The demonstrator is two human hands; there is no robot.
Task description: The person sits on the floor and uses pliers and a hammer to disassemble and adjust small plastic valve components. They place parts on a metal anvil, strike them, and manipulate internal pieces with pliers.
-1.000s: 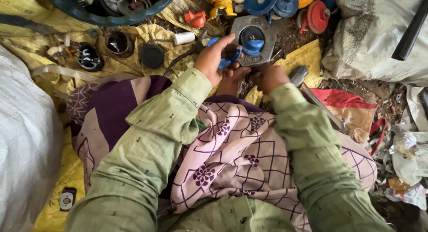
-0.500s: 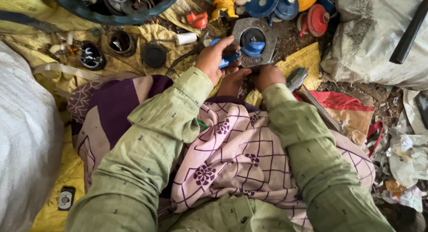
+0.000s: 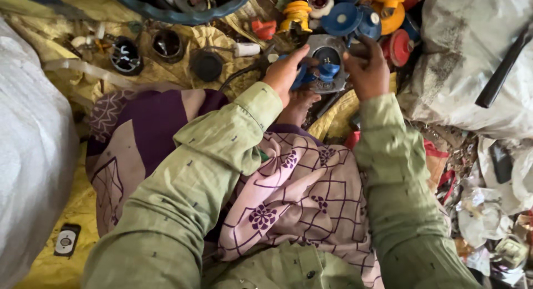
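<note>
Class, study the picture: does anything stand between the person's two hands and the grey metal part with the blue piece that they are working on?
Nothing visible does. The left hand already grips the blue piece at the grey metal part, and the right hand touches that part's right edge. The loose blue, orange and red parts lie beyond it.

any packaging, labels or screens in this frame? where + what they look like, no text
No screens or readable labels show.
White woven sack: upper right, bulky, dirty white.
Pale sack: left edge, large, grey-white.
Crumpled wrappers: lower right, white and mixed colours, torn.
Small flat device: lower left on the yellow sheet, black with a white oval face.
</note>
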